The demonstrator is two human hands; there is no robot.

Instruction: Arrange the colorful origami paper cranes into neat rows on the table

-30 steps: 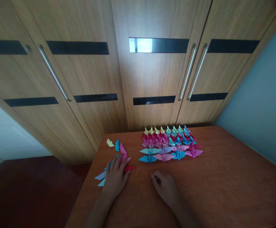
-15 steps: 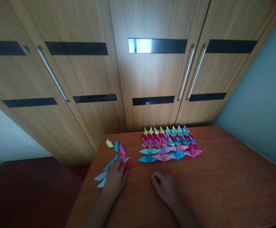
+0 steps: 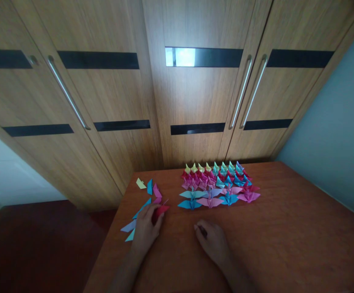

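Observation:
My left hand (image 3: 147, 228) is closed on a red folded paper piece (image 3: 162, 209) that sticks out between thumb and fingers. Around it lie a blue piece (image 3: 143, 207), a lilac piece (image 3: 129, 226), a mint piece (image 3: 130, 235) and a magenta piece (image 3: 156, 190). My right hand (image 3: 212, 240) rests on the table, fingers curled; whether anything is inside is hidden. In front of it stand paper cranes with spread wings, among them a blue crane (image 3: 191, 204) and a pink crane (image 3: 210, 202).
Behind the winged cranes, rows of folded cranes (image 3: 198, 180) stand on the brown table (image 3: 274, 228). A yellow piece (image 3: 140, 183) and another blue piece (image 3: 149, 186) lie at the back left. A wooden wardrobe (image 3: 195, 93) borders the table's far edge.
The red piece, earlier flat beside my left fingers, is now gripped and tilted up between thumb and fingers. My right hand has hardly moved.

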